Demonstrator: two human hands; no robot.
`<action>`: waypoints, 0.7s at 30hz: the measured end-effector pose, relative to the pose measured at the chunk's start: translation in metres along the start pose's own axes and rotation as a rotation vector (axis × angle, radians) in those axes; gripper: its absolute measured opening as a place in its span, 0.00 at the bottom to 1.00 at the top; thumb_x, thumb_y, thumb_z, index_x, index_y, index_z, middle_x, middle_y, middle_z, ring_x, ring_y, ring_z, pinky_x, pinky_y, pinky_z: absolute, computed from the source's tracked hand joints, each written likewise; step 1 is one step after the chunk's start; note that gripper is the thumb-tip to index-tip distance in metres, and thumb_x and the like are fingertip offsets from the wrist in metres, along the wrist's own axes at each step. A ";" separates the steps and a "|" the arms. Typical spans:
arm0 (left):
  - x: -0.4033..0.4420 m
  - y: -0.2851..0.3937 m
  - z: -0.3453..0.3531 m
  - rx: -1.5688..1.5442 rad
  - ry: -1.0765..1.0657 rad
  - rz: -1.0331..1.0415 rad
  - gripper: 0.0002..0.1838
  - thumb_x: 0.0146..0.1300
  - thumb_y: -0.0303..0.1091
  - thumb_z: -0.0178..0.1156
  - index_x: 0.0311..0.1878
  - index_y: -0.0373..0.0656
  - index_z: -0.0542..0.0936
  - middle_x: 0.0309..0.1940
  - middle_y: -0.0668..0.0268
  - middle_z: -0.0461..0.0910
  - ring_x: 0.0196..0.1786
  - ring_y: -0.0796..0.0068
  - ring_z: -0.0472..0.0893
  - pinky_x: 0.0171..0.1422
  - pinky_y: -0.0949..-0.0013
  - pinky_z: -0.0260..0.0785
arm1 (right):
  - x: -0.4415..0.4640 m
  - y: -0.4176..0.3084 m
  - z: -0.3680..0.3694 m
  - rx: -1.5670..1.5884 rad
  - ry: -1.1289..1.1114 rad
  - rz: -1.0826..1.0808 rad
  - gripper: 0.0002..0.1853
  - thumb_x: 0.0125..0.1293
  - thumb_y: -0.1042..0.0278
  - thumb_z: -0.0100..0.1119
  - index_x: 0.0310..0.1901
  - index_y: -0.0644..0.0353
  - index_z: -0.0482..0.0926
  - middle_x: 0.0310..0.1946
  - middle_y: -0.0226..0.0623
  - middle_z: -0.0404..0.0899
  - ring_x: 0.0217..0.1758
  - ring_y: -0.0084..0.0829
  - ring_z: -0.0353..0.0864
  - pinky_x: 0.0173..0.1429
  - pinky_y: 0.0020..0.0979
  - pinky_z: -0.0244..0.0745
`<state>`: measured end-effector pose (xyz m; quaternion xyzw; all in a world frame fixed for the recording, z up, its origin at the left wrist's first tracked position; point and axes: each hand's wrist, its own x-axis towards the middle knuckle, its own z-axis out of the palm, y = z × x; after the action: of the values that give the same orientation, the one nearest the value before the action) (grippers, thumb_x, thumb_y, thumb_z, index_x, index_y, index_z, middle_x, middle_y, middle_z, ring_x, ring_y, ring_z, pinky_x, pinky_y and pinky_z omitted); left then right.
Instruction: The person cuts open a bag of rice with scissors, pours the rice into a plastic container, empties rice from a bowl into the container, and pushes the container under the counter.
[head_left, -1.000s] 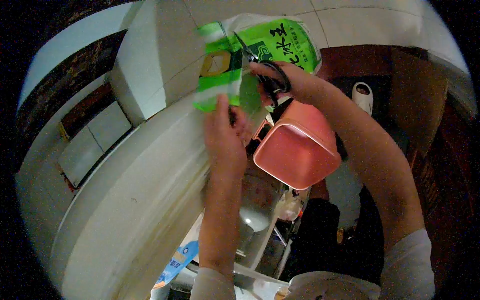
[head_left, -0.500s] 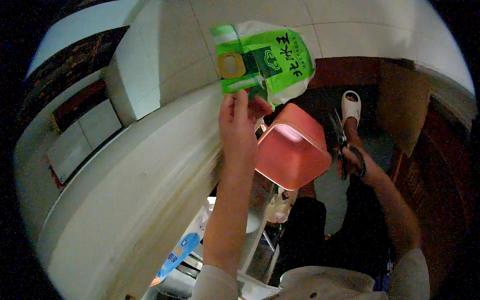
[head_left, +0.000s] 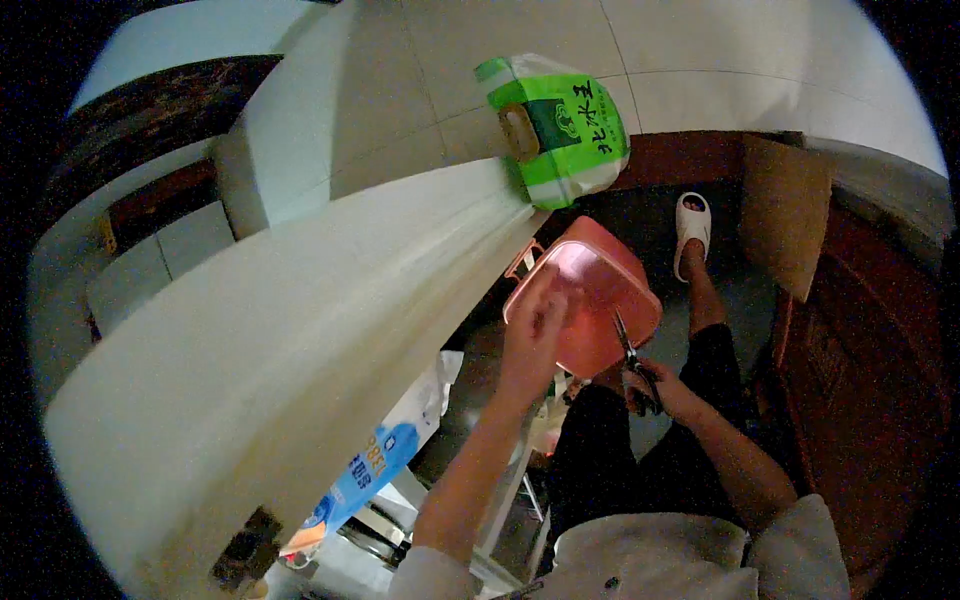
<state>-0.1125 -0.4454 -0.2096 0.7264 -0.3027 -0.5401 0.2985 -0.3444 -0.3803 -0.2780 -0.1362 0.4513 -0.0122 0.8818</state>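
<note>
Okay, coral-pink plastic bin (head_left: 604, 290) with a rounded-square mouth sits mid-view, mouth tipped toward the camera. Inside: smooth pink walls, bright glare near the upper rim; the left hand and the scissors cover part of the interior, so contents can't be fully checked.

Left hand (head_left: 540, 318) is at the bin's mouth, over its left rim, fingers partly curled and blurred; can't tell whether they pinch anything or touch the bin. Right hand (head_left: 662, 388) grips black-handled metal scissors (head_left: 629, 352) by the handles, just beside the bin's lower right edge, blades pointing up across the mouth in this view.

Bright green and white plastic bag (head_left: 572, 150) with black characters and an oval handle cut-out is above the bin in view, at the far end of the long white curved-edge table (head_left: 300, 290). Bag bulges; contents hidden. Both hands are well apart from it.

Blue and white printed plastic package (head_left: 378, 465) is below the table edge, lower left; contents not visible. White open-toed slipper (head_left: 694, 225) on a foot, right of the bin. Brown flat cardboard-like panel (head_left: 785, 215) stands farther right.
</note>
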 end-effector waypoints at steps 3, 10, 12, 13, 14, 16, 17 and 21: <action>-0.064 -0.014 -0.006 0.157 0.063 -0.258 0.22 0.70 0.37 0.52 0.64 0.39 0.68 0.48 0.61 0.78 0.51 0.72 0.77 0.56 0.71 0.68 | -0.020 -0.012 0.021 -0.184 0.070 0.107 0.23 0.65 0.51 0.59 0.50 0.62 0.71 0.26 0.32 0.75 0.28 0.25 0.76 0.34 0.28 0.72; -0.210 -0.042 -0.019 -0.082 -0.154 -0.408 0.22 0.69 0.42 0.53 0.60 0.38 0.71 0.48 0.65 0.77 0.52 0.73 0.75 0.57 0.71 0.67 | -0.082 0.002 0.082 -1.108 0.005 -0.505 0.30 0.59 0.47 0.60 0.56 0.60 0.68 0.36 0.44 0.81 0.38 0.45 0.81 0.43 0.43 0.75; -0.248 -0.051 -0.017 -0.138 -0.126 -0.410 0.23 0.69 0.44 0.54 0.60 0.38 0.70 0.47 0.65 0.77 0.52 0.74 0.75 0.56 0.72 0.67 | -0.102 0.004 0.109 -1.285 -0.056 -0.510 0.30 0.58 0.49 0.60 0.56 0.60 0.68 0.39 0.47 0.81 0.40 0.50 0.81 0.44 0.46 0.75; -0.263 -0.053 -0.020 -0.191 -0.132 -0.455 0.24 0.69 0.45 0.54 0.61 0.38 0.69 0.47 0.65 0.77 0.51 0.75 0.75 0.54 0.72 0.67 | -0.107 0.013 0.124 -1.335 -0.085 -0.524 0.29 0.56 0.52 0.60 0.56 0.60 0.68 0.39 0.48 0.80 0.41 0.52 0.80 0.43 0.47 0.75; -0.275 -0.051 -0.023 -0.205 -0.104 -0.430 0.24 0.69 0.45 0.54 0.61 0.38 0.69 0.47 0.65 0.77 0.51 0.75 0.75 0.54 0.72 0.67 | -0.112 0.020 0.140 -1.385 -0.116 -0.537 0.29 0.55 0.54 0.60 0.55 0.60 0.69 0.39 0.50 0.80 0.41 0.53 0.80 0.43 0.48 0.76; -0.301 -0.048 -0.028 -0.413 -0.007 -0.468 0.25 0.68 0.47 0.54 0.59 0.38 0.70 0.45 0.66 0.77 0.50 0.77 0.75 0.51 0.74 0.67 | -0.117 0.026 0.174 -1.541 -0.130 -0.518 0.29 0.53 0.56 0.60 0.56 0.61 0.69 0.38 0.50 0.80 0.40 0.52 0.80 0.42 0.47 0.76; -0.308 -0.064 -0.032 -0.511 0.133 -0.542 0.20 0.68 0.44 0.54 0.55 0.39 0.71 0.43 0.66 0.77 0.47 0.77 0.76 0.50 0.73 0.69 | -0.116 0.023 0.190 -1.549 -0.139 -0.598 0.30 0.53 0.56 0.60 0.56 0.62 0.69 0.37 0.51 0.80 0.40 0.52 0.80 0.42 0.47 0.76; -0.342 -0.073 -0.074 -0.884 0.268 -0.370 0.17 0.66 0.37 0.53 0.54 0.38 0.71 0.43 0.62 0.78 0.46 0.73 0.77 0.51 0.68 0.71 | -0.118 0.031 0.259 -1.683 -0.275 -0.718 0.34 0.53 0.56 0.60 0.59 0.65 0.65 0.38 0.54 0.79 0.40 0.52 0.80 0.43 0.46 0.76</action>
<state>-0.1122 -0.1299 -0.0413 0.6349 0.1303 -0.5625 0.5133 -0.2103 -0.2742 -0.0479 -0.8640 0.1333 0.0633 0.4813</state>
